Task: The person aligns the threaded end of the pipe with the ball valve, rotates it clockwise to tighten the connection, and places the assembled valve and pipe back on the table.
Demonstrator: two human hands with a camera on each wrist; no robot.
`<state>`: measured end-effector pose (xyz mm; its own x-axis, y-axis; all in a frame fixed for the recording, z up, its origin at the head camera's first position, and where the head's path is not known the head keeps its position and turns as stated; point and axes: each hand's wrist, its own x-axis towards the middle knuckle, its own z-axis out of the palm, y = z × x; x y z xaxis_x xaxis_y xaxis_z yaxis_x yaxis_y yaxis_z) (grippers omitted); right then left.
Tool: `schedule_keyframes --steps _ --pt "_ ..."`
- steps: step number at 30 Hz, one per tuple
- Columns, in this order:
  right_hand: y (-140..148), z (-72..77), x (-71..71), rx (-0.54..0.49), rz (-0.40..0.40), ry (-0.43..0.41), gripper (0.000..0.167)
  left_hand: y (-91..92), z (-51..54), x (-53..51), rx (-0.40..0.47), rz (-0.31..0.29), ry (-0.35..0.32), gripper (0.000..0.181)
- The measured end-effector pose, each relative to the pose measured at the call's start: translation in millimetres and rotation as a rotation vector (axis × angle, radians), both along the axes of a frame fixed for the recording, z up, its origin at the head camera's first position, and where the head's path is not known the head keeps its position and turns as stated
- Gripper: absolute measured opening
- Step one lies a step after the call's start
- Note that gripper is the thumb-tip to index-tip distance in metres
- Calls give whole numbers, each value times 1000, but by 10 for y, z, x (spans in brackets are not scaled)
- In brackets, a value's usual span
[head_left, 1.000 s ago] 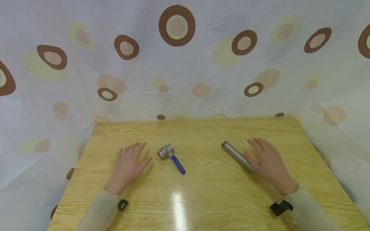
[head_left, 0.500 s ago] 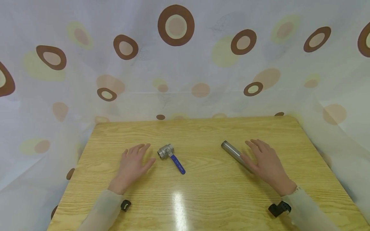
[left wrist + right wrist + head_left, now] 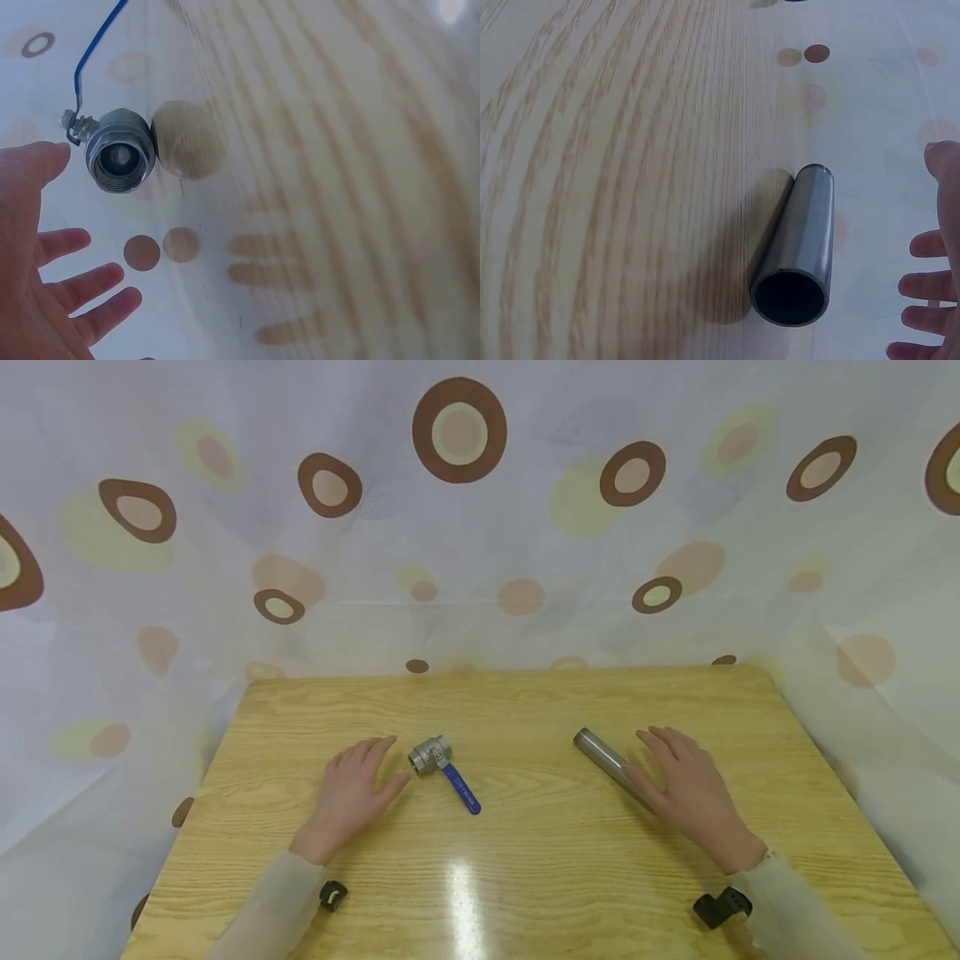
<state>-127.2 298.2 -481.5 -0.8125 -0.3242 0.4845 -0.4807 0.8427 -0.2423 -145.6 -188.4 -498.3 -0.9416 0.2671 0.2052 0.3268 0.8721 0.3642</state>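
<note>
A metal ball valve (image 3: pixel 430 754) with a blue lever handle (image 3: pixel 461 789) lies on the table, left of the middle. Its threaded opening faces the camera in the left wrist view. My left hand (image 3: pixel 351 793) hovers just left of the valve, fingers spread and relaxed, holding nothing. On the right side a grey metal pipe (image 3: pixel 602 754) lies at a slant on the wood. Above its near end is my right hand (image 3: pixel 692 793), fingers loosely extended and hiding part of it in the head view. A gap shows between hand and pipe (image 3: pixel 802 232) in the right wrist view.
The wooden table (image 3: pixel 517 877) has a light grain and a bright reflection near its front. A white sheet (image 3: pixel 480 543) with brown and yellow circles hangs behind it and along both sides. Each wrist carries a small black camera (image 3: pixel 722 906).
My left hand has moved a little to the right, nearer the valve. My right hand has shifted slightly left over the pipe. The valve and pipe have stayed put.
</note>
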Motion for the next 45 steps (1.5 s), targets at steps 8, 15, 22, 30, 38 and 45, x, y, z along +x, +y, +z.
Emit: schedule_keyframes --steps 8,15,22,30,38,45 --pt "-2 -38 -22 -1 1 3 55 32 -30 -42 42 -11 -25 66" --pt "-9 -91 -41 -3 2 -8 55 98 -69 -102 109 -13 -79 73" --pt "-32 -113 -34 -9 0 -29 54 171 -53 -129 217 -13 -172 77" --pt "-41 -117 -50 -3 1 -19 53 245 -71 -167 262 -12 -204 74" --pt "-22 -149 -75 -12 10 2 52 297 -86 -213 356 48 -283 79" --pt "-20 -168 -77 -4 1 -3 51 320 -96 -251 360 47 -298 77"
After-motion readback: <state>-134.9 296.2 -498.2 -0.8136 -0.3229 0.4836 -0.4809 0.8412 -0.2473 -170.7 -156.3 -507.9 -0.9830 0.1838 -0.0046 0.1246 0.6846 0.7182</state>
